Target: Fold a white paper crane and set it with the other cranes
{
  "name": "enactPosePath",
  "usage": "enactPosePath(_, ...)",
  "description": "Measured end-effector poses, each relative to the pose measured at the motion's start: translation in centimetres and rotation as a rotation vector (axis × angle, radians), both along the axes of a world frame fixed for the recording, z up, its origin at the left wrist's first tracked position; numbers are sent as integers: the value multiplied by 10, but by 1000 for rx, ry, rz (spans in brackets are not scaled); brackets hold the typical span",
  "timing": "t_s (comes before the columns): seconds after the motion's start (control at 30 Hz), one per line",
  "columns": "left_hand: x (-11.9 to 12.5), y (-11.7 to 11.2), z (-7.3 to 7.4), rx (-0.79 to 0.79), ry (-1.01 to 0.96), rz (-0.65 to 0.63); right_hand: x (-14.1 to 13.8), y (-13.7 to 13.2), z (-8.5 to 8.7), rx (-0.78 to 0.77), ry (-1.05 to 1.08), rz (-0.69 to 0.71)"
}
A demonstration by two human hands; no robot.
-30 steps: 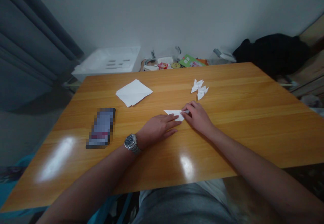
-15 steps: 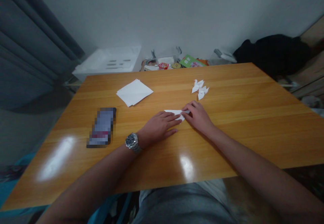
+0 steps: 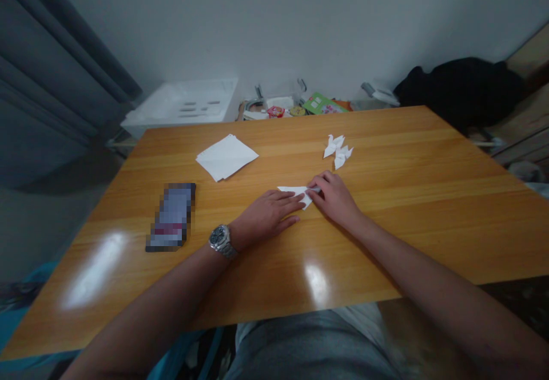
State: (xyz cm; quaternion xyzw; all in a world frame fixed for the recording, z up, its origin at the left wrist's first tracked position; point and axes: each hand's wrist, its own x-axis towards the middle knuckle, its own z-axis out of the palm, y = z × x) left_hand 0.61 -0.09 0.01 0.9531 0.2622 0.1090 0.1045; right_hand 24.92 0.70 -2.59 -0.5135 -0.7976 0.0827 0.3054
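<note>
A small folded piece of white paper (image 3: 295,189) lies on the wooden table between my hands, partly covered by them. My left hand (image 3: 272,213), with a metal watch (image 3: 221,239) on its wrist, rests palm down across the paper's left part, fingers stretched out flat. At the paper's right end, my right hand (image 3: 334,195) pinches it between thumb and fingers. Two white folded paper birds (image 3: 338,151) stand on the table just beyond my right hand.
A stack of white paper sheets (image 3: 227,158) lies at the back left of the wooden table (image 3: 407,197). A blurred-out phone (image 3: 171,217) is at the left. Behind the table's far edge stand a white basin (image 3: 184,102), a green booklet (image 3: 321,104) and a black cloth heap (image 3: 458,91).
Very little differs. My left hand has slid slightly to the left, and both hands remain on the folded paper.
</note>
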Motion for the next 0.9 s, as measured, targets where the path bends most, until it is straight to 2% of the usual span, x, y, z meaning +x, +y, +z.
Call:
enactPosePath(0.53, 1, -3, -3, 30, 5, -11, -3, -3, 2, 19, -50, -29)
enactPosePath(0.9, 3, -4, -1, 51, 9, 17, 0, -2, 4, 14, 14, 4)
